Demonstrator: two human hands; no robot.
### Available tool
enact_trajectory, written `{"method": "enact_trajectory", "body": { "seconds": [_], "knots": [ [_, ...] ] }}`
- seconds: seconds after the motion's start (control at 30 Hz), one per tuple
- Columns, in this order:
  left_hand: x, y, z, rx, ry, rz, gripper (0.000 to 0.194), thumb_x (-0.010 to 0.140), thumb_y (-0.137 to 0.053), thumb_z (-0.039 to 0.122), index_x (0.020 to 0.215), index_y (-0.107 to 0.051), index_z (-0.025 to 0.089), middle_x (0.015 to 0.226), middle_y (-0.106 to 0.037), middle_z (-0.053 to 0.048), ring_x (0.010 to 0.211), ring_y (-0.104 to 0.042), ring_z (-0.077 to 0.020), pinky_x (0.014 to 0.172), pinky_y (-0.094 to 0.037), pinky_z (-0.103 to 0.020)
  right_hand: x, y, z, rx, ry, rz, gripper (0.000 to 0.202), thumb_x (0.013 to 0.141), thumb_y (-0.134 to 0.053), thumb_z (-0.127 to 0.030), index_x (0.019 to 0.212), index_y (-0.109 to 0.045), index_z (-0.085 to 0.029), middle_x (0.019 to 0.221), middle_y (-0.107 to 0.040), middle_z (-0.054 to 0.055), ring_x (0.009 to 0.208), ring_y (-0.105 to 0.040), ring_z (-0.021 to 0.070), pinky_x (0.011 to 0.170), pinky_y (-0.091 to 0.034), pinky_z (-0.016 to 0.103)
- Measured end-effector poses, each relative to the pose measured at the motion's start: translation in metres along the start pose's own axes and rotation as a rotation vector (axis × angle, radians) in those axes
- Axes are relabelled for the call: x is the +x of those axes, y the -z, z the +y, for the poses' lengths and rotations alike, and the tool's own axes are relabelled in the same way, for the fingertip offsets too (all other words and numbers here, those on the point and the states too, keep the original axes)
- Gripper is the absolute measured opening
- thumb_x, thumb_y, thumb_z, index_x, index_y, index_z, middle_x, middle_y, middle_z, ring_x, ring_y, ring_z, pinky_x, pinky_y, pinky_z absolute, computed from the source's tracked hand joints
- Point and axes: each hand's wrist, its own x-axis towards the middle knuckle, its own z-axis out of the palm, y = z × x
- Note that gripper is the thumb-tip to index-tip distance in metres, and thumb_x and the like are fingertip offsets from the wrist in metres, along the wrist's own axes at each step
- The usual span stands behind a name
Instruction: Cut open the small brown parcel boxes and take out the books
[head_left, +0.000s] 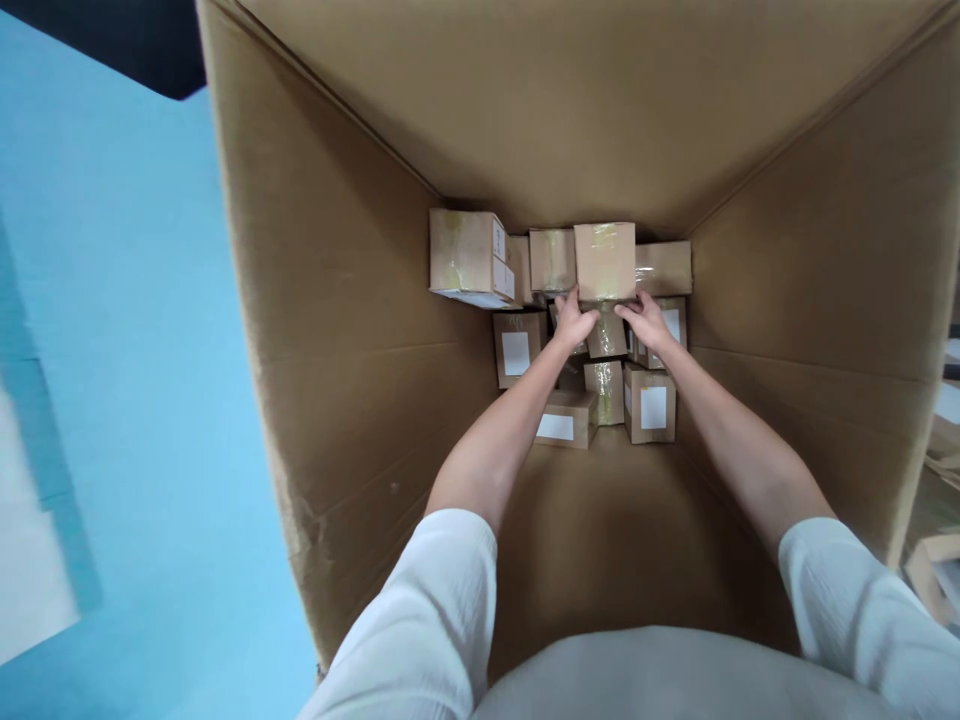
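Observation:
A small taped cardboard box [605, 262] is held between both my hands, deep inside a large open carton [345, 370]. My left hand [576, 322] grips its lower left corner, and my right hand [646, 322] grips its lower right corner. Just below it, between my hands, another taped box [607, 338] shows. To the left of the held box sits a similar box [553, 262], and to its right a wider one [664, 268]. My fingertips are partly hidden by the box.
Several small boxes are stacked at the carton's far end, among them a larger one [463, 252] at upper left and labelled ones [651, 405] lower down. The carton's walls rise on both sides of my arms. Blue floor [150, 350] lies outside to the left.

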Motion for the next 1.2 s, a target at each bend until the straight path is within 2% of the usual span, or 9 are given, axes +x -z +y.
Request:
{"method": "enact_trajectory", "body": {
  "seconds": [0.13, 0.27, 0.4, 0.47, 0.6, 0.77, 0.93, 1.1, 1.2],
  "knots": [
    [-0.013, 0.003, 0.004, 0.005, 0.032, 0.000, 0.093, 0.076, -0.083, 0.025, 0.162, -0.049, 0.036, 0.139, -0.051, -0.008, 0.143, -0.057, -0.0350, 0.129, -0.042, -0.049, -0.003, -0.002, 0.008, 0.047, 0.047, 0.024, 0.086, 0.079, -0.088, -0.061, 0.152, -0.058, -0.025, 0.146, -0.071, 0.013, 0.143, -0.061, 0.0329, 0.125, -0.047, 0.052],
    [-0.038, 0.002, 0.014, 0.013, -0.005, 0.024, 0.087, 0.078, -0.079, 0.020, 0.160, -0.051, 0.030, 0.137, -0.050, -0.010, 0.143, -0.057, -0.0321, 0.129, -0.043, -0.045, -0.009, 0.000, 0.018, 0.082, 0.046, 0.091, 0.079, 0.079, -0.086, -0.060, 0.145, -0.057, -0.028, 0.152, -0.063, 0.013, 0.141, -0.061, 0.0311, 0.123, -0.050, 0.051],
    [-0.076, 0.007, 0.036, 0.009, -0.015, 0.026, 0.081, 0.078, -0.076, 0.017, 0.155, -0.053, 0.025, 0.149, -0.049, -0.013, 0.149, -0.052, -0.0303, 0.123, -0.049, -0.041, -0.042, 0.000, 0.011, 0.099, 0.013, 0.121, 0.072, 0.079, -0.085, -0.057, 0.137, -0.056, -0.027, 0.151, -0.060, 0.015, 0.137, -0.064, 0.0303, 0.120, -0.052, 0.050],
    [-0.097, 0.013, 0.052, 0.031, -0.019, 0.035, 0.079, 0.079, -0.076, 0.018, 0.154, -0.053, 0.024, 0.156, -0.051, -0.014, 0.153, -0.049, -0.0312, 0.124, -0.047, -0.043, -0.068, 0.000, 0.003, 0.102, -0.006, 0.128, 0.071, 0.078, -0.085, -0.057, 0.134, -0.055, -0.027, 0.147, -0.062, 0.014, 0.133, -0.066, 0.0298, 0.117, -0.054, 0.051],
    [-0.142, 0.027, 0.087, 0.111, -0.008, 0.009, 0.076, 0.082, -0.077, 0.021, 0.154, -0.053, 0.023, 0.148, -0.067, -0.014, 0.144, -0.056, -0.0354, 0.127, -0.043, -0.052, -0.125, 0.002, -0.017, 0.132, -0.063, 0.139, 0.070, 0.074, -0.087, -0.059, 0.126, -0.052, -0.028, 0.135, -0.068, 0.012, 0.123, -0.069, 0.0290, 0.112, -0.057, 0.051],
    [-0.188, 0.039, 0.125, 0.163, -0.042, 0.012, 0.075, 0.078, -0.078, 0.021, 0.150, -0.059, 0.022, 0.147, -0.069, -0.015, 0.144, -0.058, -0.0372, 0.126, -0.043, -0.053, -0.179, 0.011, -0.046, 0.184, -0.078, 0.162, 0.070, 0.065, -0.091, -0.064, 0.110, -0.048, -0.030, 0.113, -0.073, 0.007, 0.113, -0.071, 0.0294, 0.109, -0.057, 0.052],
    [-0.229, 0.048, 0.157, 0.126, -0.096, 0.019, 0.072, 0.080, -0.077, 0.023, 0.150, -0.059, 0.021, 0.147, -0.067, -0.017, 0.142, -0.060, -0.0365, 0.125, -0.045, -0.052, -0.217, 0.019, -0.077, 0.188, -0.067, 0.176, 0.068, 0.066, -0.087, -0.065, 0.105, -0.045, -0.030, 0.097, -0.070, 0.001, 0.094, -0.071, 0.0257, 0.093, -0.059, 0.047],
    [-0.271, 0.064, 0.196, 0.130, -0.228, 0.023, 0.069, 0.082, -0.075, 0.019, 0.148, -0.057, 0.020, 0.148, -0.063, -0.017, 0.144, -0.056, -0.0337, 0.126, -0.042, -0.049, -0.260, 0.029, -0.111, 0.160, -0.012, 0.295, 0.067, 0.063, -0.088, -0.068, 0.100, -0.049, -0.029, 0.096, -0.068, 0.000, 0.086, -0.069, 0.0227, 0.088, -0.060, 0.043],
    [-0.294, 0.075, 0.225, 0.123, -0.358, 0.012, 0.058, 0.088, -0.072, 0.020, 0.144, -0.058, 0.022, 0.144, -0.064, -0.016, 0.141, -0.057, -0.0326, 0.125, -0.042, -0.050, -0.295, 0.035, -0.135, 0.102, 0.044, 0.404, 0.063, 0.069, -0.083, -0.076, 0.096, -0.051, -0.028, 0.093, -0.067, -0.001, 0.086, -0.069, 0.0224, 0.085, -0.062, 0.041]
  ]
}}
